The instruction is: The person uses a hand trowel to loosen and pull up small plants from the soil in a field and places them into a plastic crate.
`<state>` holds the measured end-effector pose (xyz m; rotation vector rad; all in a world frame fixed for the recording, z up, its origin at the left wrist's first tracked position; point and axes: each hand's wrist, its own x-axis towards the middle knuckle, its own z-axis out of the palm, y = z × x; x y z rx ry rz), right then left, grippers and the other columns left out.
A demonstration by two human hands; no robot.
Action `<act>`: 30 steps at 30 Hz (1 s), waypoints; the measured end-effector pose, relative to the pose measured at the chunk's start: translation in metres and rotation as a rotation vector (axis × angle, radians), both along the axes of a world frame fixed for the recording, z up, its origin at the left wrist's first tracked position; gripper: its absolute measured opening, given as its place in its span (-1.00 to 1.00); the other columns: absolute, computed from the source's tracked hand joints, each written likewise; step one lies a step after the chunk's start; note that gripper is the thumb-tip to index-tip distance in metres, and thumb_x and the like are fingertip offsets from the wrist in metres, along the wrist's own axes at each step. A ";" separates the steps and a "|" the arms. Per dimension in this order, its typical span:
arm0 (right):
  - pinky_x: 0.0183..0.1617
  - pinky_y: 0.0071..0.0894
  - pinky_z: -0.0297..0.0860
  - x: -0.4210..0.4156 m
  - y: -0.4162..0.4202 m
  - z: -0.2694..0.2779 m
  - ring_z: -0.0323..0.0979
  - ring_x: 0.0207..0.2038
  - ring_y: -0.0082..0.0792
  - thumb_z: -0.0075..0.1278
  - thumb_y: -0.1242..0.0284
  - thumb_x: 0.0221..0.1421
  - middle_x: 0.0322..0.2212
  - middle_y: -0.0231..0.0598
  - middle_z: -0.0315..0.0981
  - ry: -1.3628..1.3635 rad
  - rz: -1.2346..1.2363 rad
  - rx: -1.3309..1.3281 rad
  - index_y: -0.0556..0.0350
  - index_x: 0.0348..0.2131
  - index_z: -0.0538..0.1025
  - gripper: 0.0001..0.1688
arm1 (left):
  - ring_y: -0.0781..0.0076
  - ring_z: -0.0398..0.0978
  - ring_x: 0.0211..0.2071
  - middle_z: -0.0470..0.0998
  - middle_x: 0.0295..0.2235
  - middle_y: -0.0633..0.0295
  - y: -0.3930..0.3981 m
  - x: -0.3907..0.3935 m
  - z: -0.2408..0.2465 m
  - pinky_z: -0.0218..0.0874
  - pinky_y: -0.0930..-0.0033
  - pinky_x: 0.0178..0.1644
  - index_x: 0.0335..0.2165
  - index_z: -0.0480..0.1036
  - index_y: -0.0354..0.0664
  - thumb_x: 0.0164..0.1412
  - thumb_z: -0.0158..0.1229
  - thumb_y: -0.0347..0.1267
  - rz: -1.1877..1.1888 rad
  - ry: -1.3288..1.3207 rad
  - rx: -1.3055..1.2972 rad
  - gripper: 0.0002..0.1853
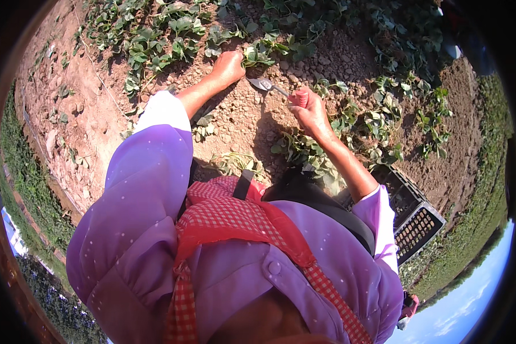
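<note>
My left hand (228, 68) is closed at the base of a small leafy plant (258, 56), which looks like a strawberry plant; its fingertips are hidden. In my right hand (313, 112) is the red handle of a hand trowel (264, 84). The trowel's metal blade points left, just over the dry, cloddy soil (236, 114), close to my left hand and the plant. Wilted, uprooted-looking plants (378, 116) lie to the right of my right hand. Another limp bunch of leaves (236, 162) rests on the ground right before my body.
Dense green plants (163, 38) grow across the far side. A black plastic crate (419, 225) with a slotted wall stands close by my right elbow. A thin string or hose (95, 64) runs along the soil at left. Another person (408, 306) is far off at lower right.
</note>
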<state>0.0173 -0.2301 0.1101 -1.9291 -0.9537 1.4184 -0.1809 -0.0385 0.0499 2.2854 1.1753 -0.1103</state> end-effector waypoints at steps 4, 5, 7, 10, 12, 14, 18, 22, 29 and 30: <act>-0.27 -0.39 0.32 0.004 0.009 0.017 0.41 -0.41 -0.42 0.14 0.48 -0.11 -0.49 -0.28 0.48 0.065 0.003 -0.016 0.16 -0.37 0.43 -0.75 | -0.08 0.47 -0.26 0.48 -0.38 -0.17 -0.001 -0.011 0.020 0.29 0.07 -0.14 -0.29 0.42 -0.41 -0.21 0.16 -0.46 -0.024 0.023 -0.070 -0.62; -0.29 -0.41 0.31 0.011 0.006 0.032 0.37 -0.43 -0.46 0.14 0.49 -0.12 -0.52 -0.32 0.44 0.087 0.023 -0.050 0.16 -0.39 0.42 -0.76 | -0.06 0.45 -0.22 0.47 -0.33 -0.15 -0.007 -0.016 0.029 0.28 0.07 -0.11 -0.23 0.40 -0.39 -0.20 0.14 -0.47 -0.005 -0.005 -0.018 -0.58; -0.32 -0.45 0.28 0.030 -0.001 0.056 0.31 -0.45 -0.51 0.13 0.53 -0.12 -0.56 -0.37 0.36 0.166 0.047 -0.137 0.15 -0.41 0.40 -0.78 | -0.03 0.42 -0.16 0.42 -0.24 -0.07 -0.012 -0.023 0.049 0.26 0.08 -0.09 -0.20 0.39 -0.34 -0.16 0.16 -0.48 0.054 0.098 -0.019 -0.58; -0.33 -0.47 0.27 0.042 -0.012 0.083 0.27 -0.46 -0.54 0.08 0.58 -0.15 -0.58 -0.39 0.32 0.106 0.178 -0.049 0.12 -0.43 0.38 -0.80 | -0.09 0.43 -0.19 0.41 -0.28 -0.12 -0.021 -0.039 0.040 0.28 0.02 -0.14 -0.26 0.36 -0.35 -0.16 0.17 -0.50 0.110 0.004 -0.003 -0.63; -0.32 -0.46 0.27 0.027 -0.010 0.078 0.28 -0.46 -0.52 0.08 0.58 -0.15 -0.60 -0.39 0.31 0.082 0.232 -0.031 0.14 -0.42 0.38 -0.80 | -0.10 0.40 -0.13 0.41 -0.24 -0.16 -0.028 -0.043 0.020 0.25 0.05 -0.05 -0.20 0.34 -0.43 -0.14 0.16 -0.51 0.108 -0.127 0.095 -0.58; -0.39 -0.45 0.26 0.007 -0.014 0.047 0.28 -0.51 -0.52 0.07 0.58 -0.13 -0.63 -0.39 0.31 0.132 0.125 -0.006 0.15 -0.42 0.38 -0.81 | -0.10 0.36 -0.08 0.40 -0.17 -0.20 -0.031 -0.024 0.007 0.22 0.13 0.02 -0.13 0.31 -0.47 -0.15 0.15 -0.55 0.107 -0.157 0.135 -0.50; -0.75 -0.49 0.11 0.011 0.003 0.059 0.17 -0.78 -0.58 0.02 0.61 -0.01 -0.73 -0.41 0.24 0.457 -0.145 -0.230 0.20 -0.35 0.40 -0.85 | -0.11 0.37 -0.11 0.40 -0.20 -0.19 -0.030 -0.027 0.012 0.25 0.13 -0.02 -0.12 0.31 -0.45 -0.18 0.16 -0.56 0.132 -0.222 0.052 -0.47; -0.76 -0.45 0.13 0.026 -0.005 0.044 0.16 -0.80 -0.54 0.01 0.61 0.00 -0.74 -0.39 0.24 0.517 -0.194 -0.237 0.24 -0.31 0.38 -0.81 | -0.05 0.36 -0.10 0.36 -0.17 -0.16 -0.032 -0.022 0.036 0.25 0.12 -0.03 -0.11 0.29 -0.43 -0.20 0.25 -0.41 0.168 -0.183 -0.018 -0.39; -0.39 -0.08 0.30 0.032 -0.014 0.119 0.41 -0.46 0.08 0.02 0.42 -0.09 -0.59 0.00 0.41 -0.217 0.424 0.061 0.12 -0.36 0.37 -0.76 | -0.06 0.43 -0.22 0.28 -0.19 -0.09 -0.037 -0.010 0.023 0.35 0.12 -0.20 -0.11 0.21 -0.31 -0.19 0.33 -0.41 0.103 -0.099 0.127 -0.36; -0.43 -0.07 0.29 0.032 -0.015 0.131 0.40 -0.51 0.06 0.00 0.44 -0.06 -0.64 -0.01 0.39 -0.306 0.432 0.122 0.12 -0.37 0.38 -0.80 | -0.05 0.43 -0.24 0.28 -0.19 -0.09 -0.035 -0.018 0.013 0.35 0.13 -0.21 -0.10 0.21 -0.31 -0.18 0.32 -0.42 0.080 -0.082 0.152 -0.36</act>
